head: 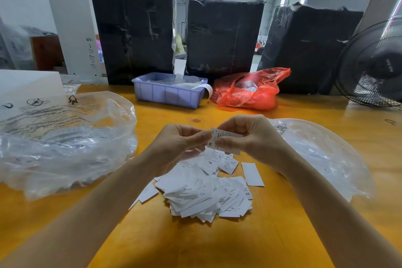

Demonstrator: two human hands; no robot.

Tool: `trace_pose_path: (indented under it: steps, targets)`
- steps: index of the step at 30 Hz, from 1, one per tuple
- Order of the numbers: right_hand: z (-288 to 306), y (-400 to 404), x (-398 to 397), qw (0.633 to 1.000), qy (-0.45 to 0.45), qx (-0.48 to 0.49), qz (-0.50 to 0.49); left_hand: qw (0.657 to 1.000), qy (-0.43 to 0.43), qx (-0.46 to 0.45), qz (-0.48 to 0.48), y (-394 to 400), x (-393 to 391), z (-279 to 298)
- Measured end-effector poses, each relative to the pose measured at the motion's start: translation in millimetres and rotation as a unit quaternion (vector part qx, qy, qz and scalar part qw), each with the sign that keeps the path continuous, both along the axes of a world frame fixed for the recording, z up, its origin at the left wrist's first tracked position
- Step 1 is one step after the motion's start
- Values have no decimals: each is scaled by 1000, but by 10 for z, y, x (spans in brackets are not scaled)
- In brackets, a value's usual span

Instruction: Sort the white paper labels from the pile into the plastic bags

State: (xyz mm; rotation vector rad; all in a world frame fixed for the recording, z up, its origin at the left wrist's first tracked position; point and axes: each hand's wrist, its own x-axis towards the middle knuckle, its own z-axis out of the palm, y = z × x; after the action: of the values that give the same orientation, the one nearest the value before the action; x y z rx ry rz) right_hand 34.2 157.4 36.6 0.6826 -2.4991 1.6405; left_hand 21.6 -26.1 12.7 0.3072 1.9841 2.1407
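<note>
labels [202, 193] of thin white paper lie heaped; left hand [180, 146] and right hand [250, 137] pinch one rectangular label [214, 140].

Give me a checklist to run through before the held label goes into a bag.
1. Label held: ok, both the left hand and right hand pinch it above the pile.
2. Size readable: ok, an "M" shows on it.
3. Only one label pinched: cannot tell, edges overlap at the fingers.
4. Left bag reachable: ok, it lies beside the left forearm; a slip marked XXL shows inside.
5. Right bag reachable: ok, it lies by the right wrist.
6. Which bag takes M: cannot tell, no marking for M is visible.
</note>
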Motion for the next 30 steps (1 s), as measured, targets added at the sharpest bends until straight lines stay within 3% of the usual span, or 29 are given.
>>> trace_pose_path:
  steps: [5, 13, 19, 21, 25, 30]
  targets:
    - [-17, 8, -15, 998, -56, -31, -1, 1000, 7, 1, 23, 15, -6, -13]
    - [-66, -23, -10, 992, -129, -3, 13, 992, 69, -15, 103, 60, -19, -66]
    - [-119, -82, -17, 991, -72, 107, -20, 992, 73, -52, 93, 106, 26, -113]
    - [-131, -98, -17, 994, -59, 85, -36, 989, 72, -43, 122, 114, 20, -130]
    - [-127, -67, -46, 993, -45, -25, -110, 981, 24, 64, 182, 126, -24, -145]
    - [-161, -89, -34, 996, -21, 22, -89, 985, -11, 75, 152, 187, -9, -210]
